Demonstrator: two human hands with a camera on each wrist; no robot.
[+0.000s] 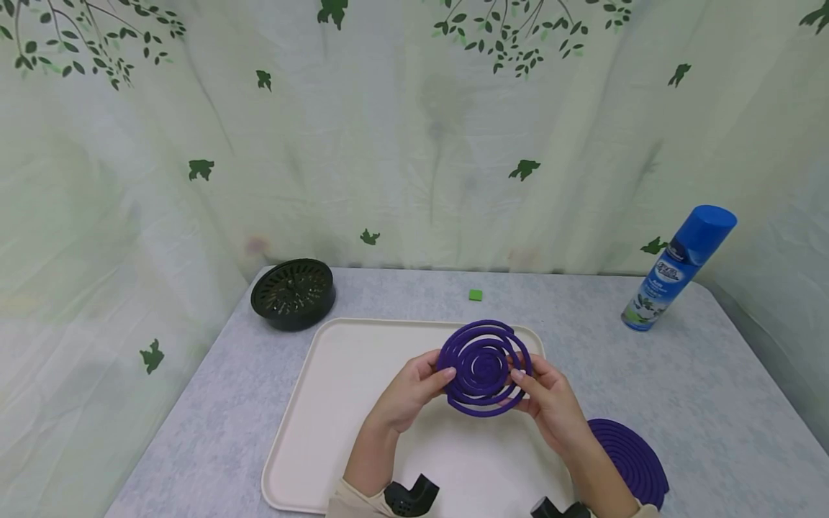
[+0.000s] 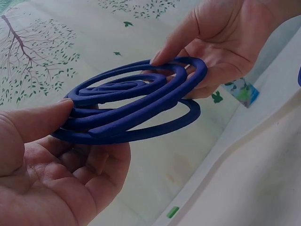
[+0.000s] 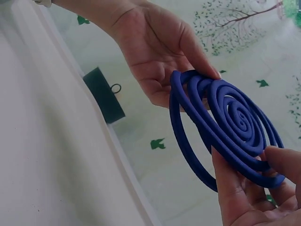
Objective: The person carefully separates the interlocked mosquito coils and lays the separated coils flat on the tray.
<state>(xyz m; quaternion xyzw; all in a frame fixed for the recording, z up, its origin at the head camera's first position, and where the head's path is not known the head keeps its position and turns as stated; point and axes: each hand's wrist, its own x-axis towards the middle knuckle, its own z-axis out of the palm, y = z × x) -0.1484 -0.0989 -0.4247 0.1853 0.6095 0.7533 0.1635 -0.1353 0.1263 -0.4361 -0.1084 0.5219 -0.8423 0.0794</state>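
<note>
A purple mosquito coil (image 1: pixel 484 365) is held up over the far right part of the tray, its rings spread apart so that gaps show between them. My left hand (image 1: pixel 408 392) pinches its left edge, thumb on top and fingers beneath. On the opposite edge, my right hand (image 1: pixel 553 406) grips it the same way. In the left wrist view, an outer ring of the coil (image 2: pixel 117 126) hangs lower than the rest. The right wrist view shows the flat inner spiral (image 3: pixel 241 120) beside that looser ring. More purple coil (image 1: pixel 624 460) lies on the table, partly hidden by my right forearm.
A cream tray (image 1: pixel 337 432) lies under my hands on the grey table (image 1: pixel 732 403). At the back left sits a round black slotted holder (image 1: pixel 291 295). A blue spray can (image 1: pixel 676 270) stands at the back right. Behind the tray lies a small green square (image 1: pixel 476 295).
</note>
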